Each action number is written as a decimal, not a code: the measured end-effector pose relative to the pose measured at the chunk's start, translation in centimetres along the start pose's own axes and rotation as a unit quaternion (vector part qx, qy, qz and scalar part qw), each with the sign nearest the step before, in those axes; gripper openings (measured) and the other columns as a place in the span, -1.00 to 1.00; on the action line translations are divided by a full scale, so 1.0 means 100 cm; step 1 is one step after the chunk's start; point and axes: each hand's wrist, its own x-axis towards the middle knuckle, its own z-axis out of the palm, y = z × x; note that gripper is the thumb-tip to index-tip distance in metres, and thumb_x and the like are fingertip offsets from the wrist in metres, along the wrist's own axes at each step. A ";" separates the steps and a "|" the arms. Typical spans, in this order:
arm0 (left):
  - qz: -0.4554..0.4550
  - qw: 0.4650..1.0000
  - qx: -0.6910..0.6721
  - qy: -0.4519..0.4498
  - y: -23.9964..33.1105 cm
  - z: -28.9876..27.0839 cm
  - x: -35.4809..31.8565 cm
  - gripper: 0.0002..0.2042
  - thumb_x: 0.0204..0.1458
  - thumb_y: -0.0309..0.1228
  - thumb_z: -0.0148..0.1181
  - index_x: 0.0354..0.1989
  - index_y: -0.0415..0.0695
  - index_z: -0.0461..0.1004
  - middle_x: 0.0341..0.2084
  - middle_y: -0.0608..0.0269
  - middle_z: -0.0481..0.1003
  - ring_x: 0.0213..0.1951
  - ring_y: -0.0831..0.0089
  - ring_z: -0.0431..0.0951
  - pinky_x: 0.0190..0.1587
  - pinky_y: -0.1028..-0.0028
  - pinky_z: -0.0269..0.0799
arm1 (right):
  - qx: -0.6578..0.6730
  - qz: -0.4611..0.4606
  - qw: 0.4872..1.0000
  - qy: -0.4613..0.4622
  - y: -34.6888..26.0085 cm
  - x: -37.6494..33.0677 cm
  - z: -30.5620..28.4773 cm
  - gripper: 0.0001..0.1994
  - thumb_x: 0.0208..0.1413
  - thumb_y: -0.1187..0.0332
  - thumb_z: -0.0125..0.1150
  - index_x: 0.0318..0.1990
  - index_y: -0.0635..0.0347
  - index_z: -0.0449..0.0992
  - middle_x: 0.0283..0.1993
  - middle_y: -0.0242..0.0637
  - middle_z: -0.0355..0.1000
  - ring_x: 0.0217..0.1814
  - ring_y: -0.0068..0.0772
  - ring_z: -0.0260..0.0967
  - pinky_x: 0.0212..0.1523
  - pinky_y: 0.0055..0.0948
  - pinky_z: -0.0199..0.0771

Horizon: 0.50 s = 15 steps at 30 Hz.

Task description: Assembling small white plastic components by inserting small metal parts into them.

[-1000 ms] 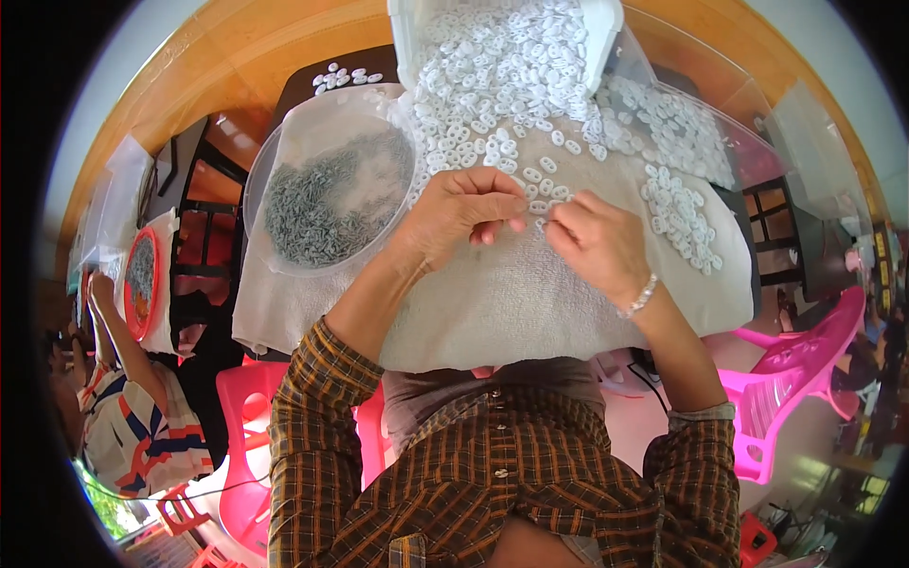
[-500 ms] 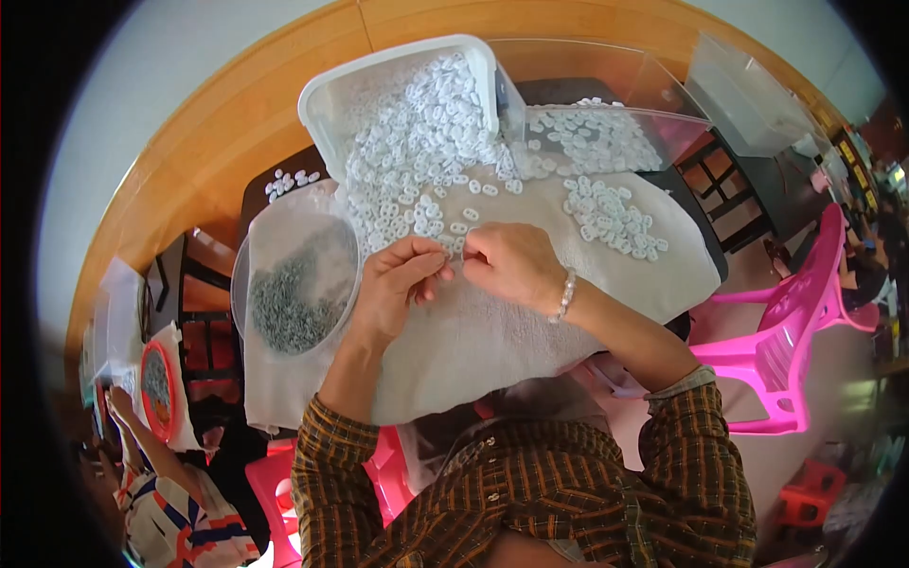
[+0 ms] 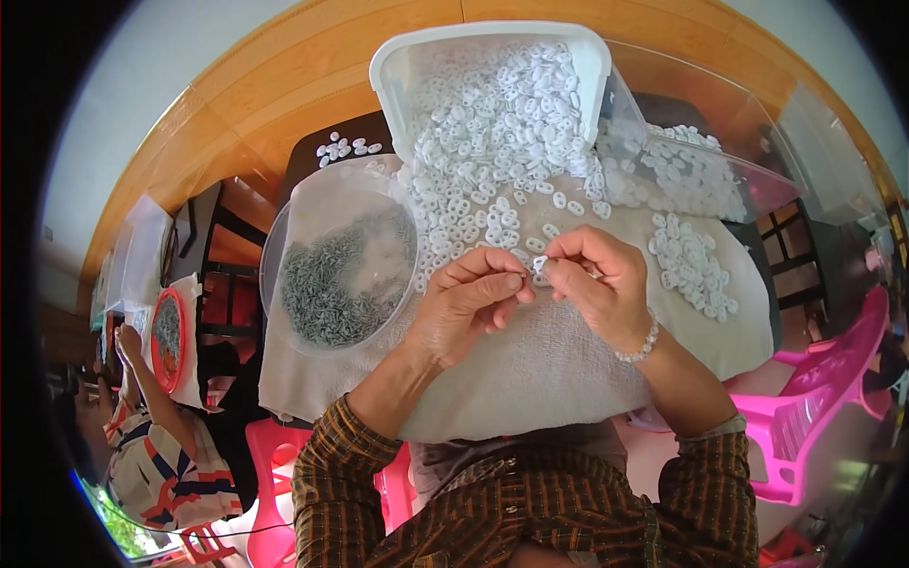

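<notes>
My right hand point(image 3: 606, 284) pinches a small white oval plastic piece with two holes point(image 3: 540, 265) between thumb and fingertips. Just left of it, my left hand point(image 3: 473, 298) has its thumb pressed to the index finger; whatever is in that pinch is too small to name. The fingertips of both hands nearly meet above a cream cloth point(image 3: 511, 388). Beyond them, many like white pieces point(image 3: 473, 199) spill from a white tub point(image 3: 382, 71) lying on its side. By my left hand stands a round clear tray point(image 3: 270, 270) of small grey screw-like parts point(image 3: 327, 293).
A separate pile of white pieces point(image 3: 691, 265) lies on the cloth at the right. Behind it a clear box point(image 3: 757, 180) holds more. A pink chair point(image 3: 795, 407) stands to the right. At far left another person's arm point(image 3: 147, 374) reaches near a red-rimmed tray point(image 3: 169, 383).
The table has shifted rightward in view as the camera turned. My right hand has opened its grip outward, so the white piece between its fingertips now shows. My left hand keeps its pinch.
</notes>
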 end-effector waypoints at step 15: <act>0.006 1.000 -0.011 -0.007 -0.002 0.004 -0.003 -0.93 0.09 -0.48 0.15 -0.26 -0.13 0.48 -0.47 0.20 0.54 -0.59 0.59 0.38 -0.61 0.65 0.18 | -0.167 -0.151 0.974 0.000 -0.006 -0.002 -0.002 -0.93 -0.07 0.51 0.25 -0.42 0.26 0.48 -0.51 -0.36 0.40 -0.59 -0.62 0.30 -0.59 -0.62 0.25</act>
